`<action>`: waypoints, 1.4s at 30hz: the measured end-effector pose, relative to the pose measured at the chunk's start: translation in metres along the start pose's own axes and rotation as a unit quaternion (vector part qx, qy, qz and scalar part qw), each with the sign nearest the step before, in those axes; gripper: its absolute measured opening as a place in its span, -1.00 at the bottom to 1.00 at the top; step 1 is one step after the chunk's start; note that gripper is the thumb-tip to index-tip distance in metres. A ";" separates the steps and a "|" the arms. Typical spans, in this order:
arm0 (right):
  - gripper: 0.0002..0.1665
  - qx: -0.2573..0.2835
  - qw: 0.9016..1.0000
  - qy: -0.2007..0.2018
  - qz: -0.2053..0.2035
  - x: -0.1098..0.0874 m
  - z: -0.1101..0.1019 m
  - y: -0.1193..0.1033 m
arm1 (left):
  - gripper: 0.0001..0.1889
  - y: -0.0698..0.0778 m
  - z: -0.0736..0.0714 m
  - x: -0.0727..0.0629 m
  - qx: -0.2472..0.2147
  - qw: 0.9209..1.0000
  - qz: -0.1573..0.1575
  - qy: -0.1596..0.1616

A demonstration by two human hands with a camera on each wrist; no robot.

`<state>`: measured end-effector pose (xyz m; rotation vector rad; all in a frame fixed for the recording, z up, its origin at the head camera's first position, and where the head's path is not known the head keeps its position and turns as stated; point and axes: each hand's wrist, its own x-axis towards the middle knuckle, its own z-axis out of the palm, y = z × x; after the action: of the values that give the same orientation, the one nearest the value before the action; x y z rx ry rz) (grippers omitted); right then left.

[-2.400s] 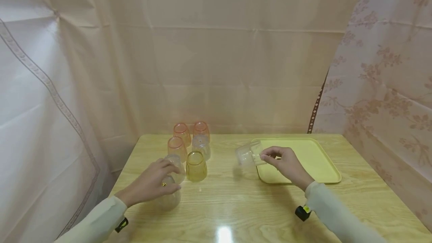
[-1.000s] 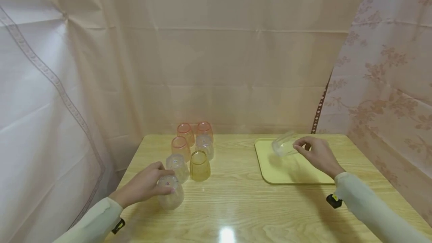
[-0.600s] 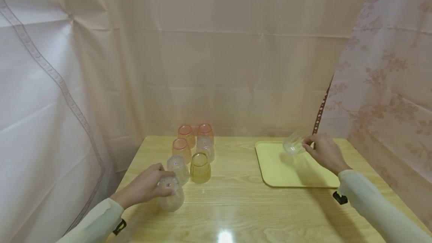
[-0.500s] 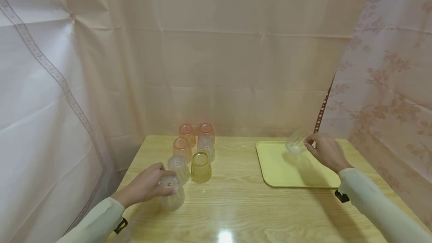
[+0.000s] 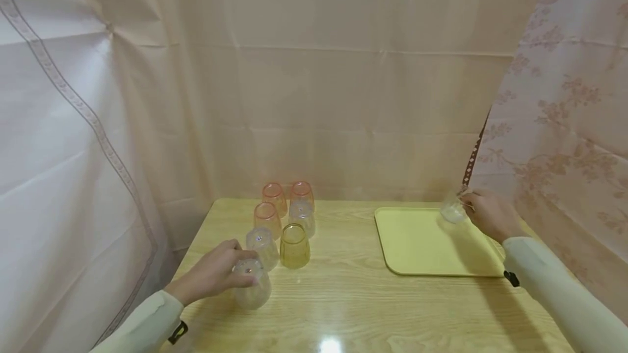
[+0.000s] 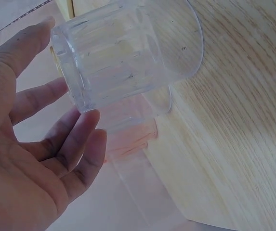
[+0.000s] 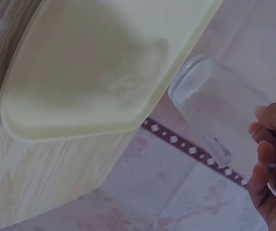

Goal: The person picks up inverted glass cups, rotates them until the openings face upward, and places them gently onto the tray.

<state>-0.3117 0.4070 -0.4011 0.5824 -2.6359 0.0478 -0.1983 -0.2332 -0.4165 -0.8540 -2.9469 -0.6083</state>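
In the head view, my right hand (image 5: 493, 217) pinches a clear cup (image 5: 452, 212) near its rim, over the far right corner of the yellow tray (image 5: 417, 241). That cup (image 7: 215, 101) shows its thick base toward the tray in the right wrist view. My left hand (image 5: 211, 272) is at another clear cup (image 5: 255, 292), which stands upside down on the table; thumb and fingers lie around its base. In the left wrist view, the fingertips (image 6: 92, 118) sit at the base edge of this cup (image 6: 123, 53).
Behind the left hand's cup stand more upside-down cups: a clear cup (image 5: 265, 249), a yellow cup (image 5: 295, 249), another clear cup (image 5: 303, 221), and three pink ones including the nearest pink cup (image 5: 267, 222). Cloth curtains (image 5: 304, 97) hang behind and beside the wooden table (image 5: 343, 298).
My right hand has carried its clear cup rightward across the tray to the far right corner, turning it from lying sideways to nearly upright. My left hand has settled around the nearest clear cup.
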 end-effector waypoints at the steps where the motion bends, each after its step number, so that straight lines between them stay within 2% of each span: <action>1: -0.85 -0.004 1.000 -0.001 0.003 -0.001 0.000 0.002 | -0.37 0.000 0.000 0.000 -0.001 1.000 -0.001 0.000; 10: -0.98 -0.006 0.999 -0.023 0.033 -0.004 0.005 0.010 | -0.38 -0.001 -0.001 -0.003 -0.004 1.000 -0.004 0.003; 18: -0.92 -0.007 0.998 -0.040 0.044 -0.005 0.011 0.015 | -0.38 -0.001 0.001 -0.004 -0.010 1.000 -0.007 0.004; 26: -0.88 -0.024 0.999 -0.012 0.032 -0.008 0.022 0.021 | -0.38 -0.001 -0.001 -0.005 -0.003 1.000 -0.014 0.006; 32: -0.82 -0.026 0.998 -0.032 0.045 -0.008 0.028 0.021 | -0.40 0.000 -0.002 -0.003 -0.002 1.000 -0.009 0.009; 42: -0.84 -0.036 0.998 -0.029 0.039 -0.008 0.035 0.029 | -0.41 0.000 0.002 -0.001 -0.008 1.000 -0.007 0.004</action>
<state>-0.3310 0.4325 -0.4344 0.4623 -2.7029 -0.0409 -0.1977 -0.2332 -0.4186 -0.8323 -2.9477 -0.6358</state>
